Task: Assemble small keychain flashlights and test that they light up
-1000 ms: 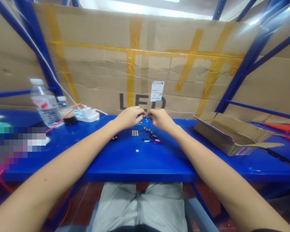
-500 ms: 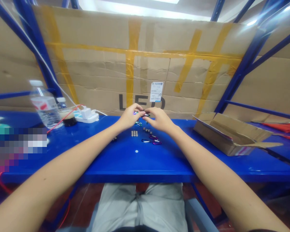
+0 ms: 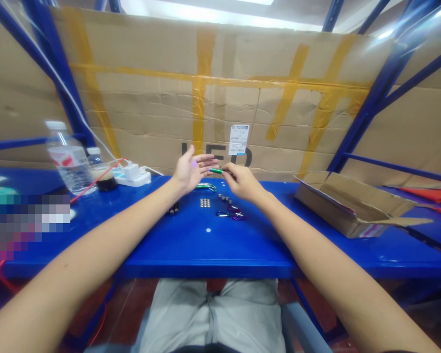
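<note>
My left hand [image 3: 191,171] is raised over the far part of the blue table [image 3: 206,245], palm up and fingers spread; a small violet spot of light shows on the palm. My right hand [image 3: 239,180] is closed on a small green tube-shaped light [image 3: 216,170] that points at the left palm. Below the hands lie several small silver button cells [image 3: 205,202], a green carabiner [image 3: 206,186], and blue and purple carabiners [image 3: 232,214]. Two small dark parts [image 3: 174,210] lie by my left forearm.
An open flat cardboard box [image 3: 349,201] sits at the right. At the left stand a clear water bottle [image 3: 68,159], a dark jar [image 3: 103,177] and a white power strip [image 3: 132,175] with a red cable. A taped cardboard wall marked LED backs the table.
My left hand has let go, opened and turned palm up. My right hand now holds the green light alone, aimed at the left palm.
</note>
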Action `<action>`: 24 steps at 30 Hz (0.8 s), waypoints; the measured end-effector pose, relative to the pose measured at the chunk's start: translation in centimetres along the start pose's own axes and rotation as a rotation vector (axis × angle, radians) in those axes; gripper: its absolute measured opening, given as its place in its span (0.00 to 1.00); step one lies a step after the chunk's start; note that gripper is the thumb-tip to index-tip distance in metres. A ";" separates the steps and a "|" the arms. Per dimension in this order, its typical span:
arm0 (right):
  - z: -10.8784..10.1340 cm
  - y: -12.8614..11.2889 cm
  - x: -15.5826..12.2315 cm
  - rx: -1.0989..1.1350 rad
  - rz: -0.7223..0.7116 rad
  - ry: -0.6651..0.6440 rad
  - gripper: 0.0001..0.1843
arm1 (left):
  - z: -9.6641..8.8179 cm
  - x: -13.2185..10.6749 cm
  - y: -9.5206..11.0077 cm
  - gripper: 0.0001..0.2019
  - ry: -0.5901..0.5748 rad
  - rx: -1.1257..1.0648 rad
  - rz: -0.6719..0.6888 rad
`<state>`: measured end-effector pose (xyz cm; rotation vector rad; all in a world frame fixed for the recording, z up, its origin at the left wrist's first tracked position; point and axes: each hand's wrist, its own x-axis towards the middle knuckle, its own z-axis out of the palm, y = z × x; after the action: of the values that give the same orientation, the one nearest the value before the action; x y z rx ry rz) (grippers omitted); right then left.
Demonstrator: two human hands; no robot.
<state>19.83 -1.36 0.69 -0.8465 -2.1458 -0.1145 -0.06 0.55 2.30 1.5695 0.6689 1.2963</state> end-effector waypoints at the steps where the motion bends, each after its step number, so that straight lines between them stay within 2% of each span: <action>1: 0.0 0.0 0.0 -0.015 -0.023 -0.001 0.10 | 0.0 -0.1 0.1 0.39 -0.011 -0.025 -0.014; 4: 0.2 -0.2 0.1 -0.040 -0.060 -0.030 0.11 | -0.1 -0.2 0.1 0.40 -0.050 -0.014 -0.040; 8: 0.2 -0.7 0.0 -0.059 -0.081 -0.082 0.14 | -0.6 -0.1 -0.2 0.41 -0.077 0.096 -0.003; 10: 0.2 -0.9 0.0 -0.071 -0.105 -0.098 0.14 | -0.9 -0.1 -0.3 0.40 -0.085 0.085 0.000; 18: 0.3 -1.0 0.0 -0.051 -0.169 -0.011 0.11 | -1.2 0.2 -0.7 0.37 -0.118 -0.382 -0.155; 24: 0.3 -1.1 -0.1 -0.081 -0.199 0.015 0.10 | -1.2 0.3 -0.9 0.37 -0.135 -0.479 -0.206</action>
<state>19.03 -2.10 0.66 -0.6734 -2.2199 -0.3103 -0.99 1.55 1.58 1.1519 0.3852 1.0865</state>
